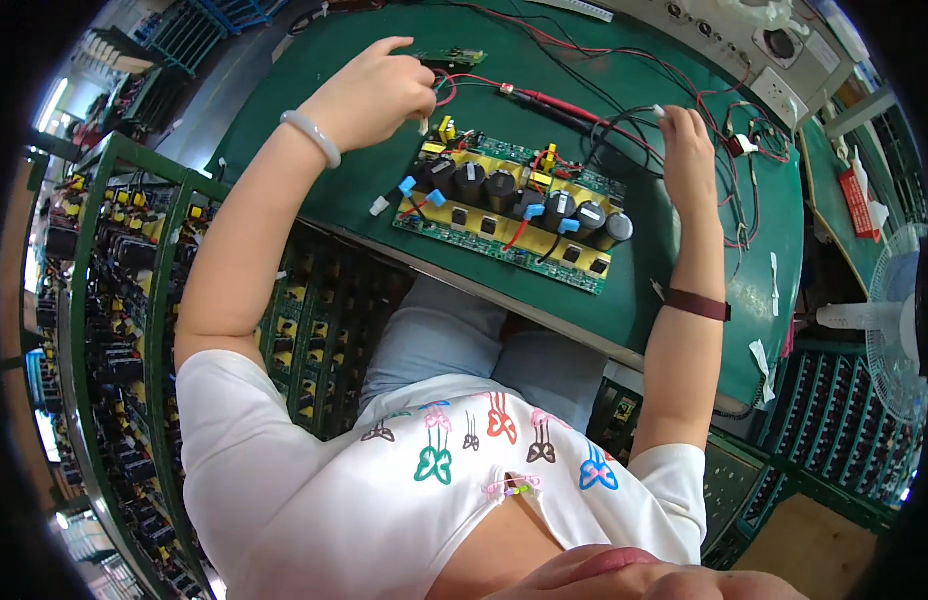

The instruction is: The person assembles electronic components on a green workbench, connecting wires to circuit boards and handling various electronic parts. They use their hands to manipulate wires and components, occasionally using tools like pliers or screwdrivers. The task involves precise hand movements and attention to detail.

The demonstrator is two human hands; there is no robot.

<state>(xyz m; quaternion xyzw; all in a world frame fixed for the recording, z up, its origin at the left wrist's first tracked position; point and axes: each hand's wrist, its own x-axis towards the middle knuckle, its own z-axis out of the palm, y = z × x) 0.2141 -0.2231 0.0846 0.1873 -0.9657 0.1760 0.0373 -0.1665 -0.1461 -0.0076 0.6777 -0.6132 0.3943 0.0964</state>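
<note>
A large circuit board (pixel 514 210) lies on the green bench, carrying a row of black capacitors, yellow parts and short wires with blue terminals. Just beyond its left end is my left hand (pixel 384 95). Its fingers are curled in a pinch, and a small white connector (pixel 423 127) peeks out below them. Past those fingertips lies a narrow green circuit board (pixel 454 57). To the right of the large board, my right hand (pixel 690 155) is raised, pinching a black cable with a white plug (pixel 659 111) at the fingertips.
Red and black test probes (pixel 554 104) lie behind the board, with loose leads running across the bench (pixel 334 215). A grey instrument panel (pixel 754 50) stands at the back right. Green racks of boards (pixel 154 200) fill the left, and a fan (pixel 889 320) is at the right.
</note>
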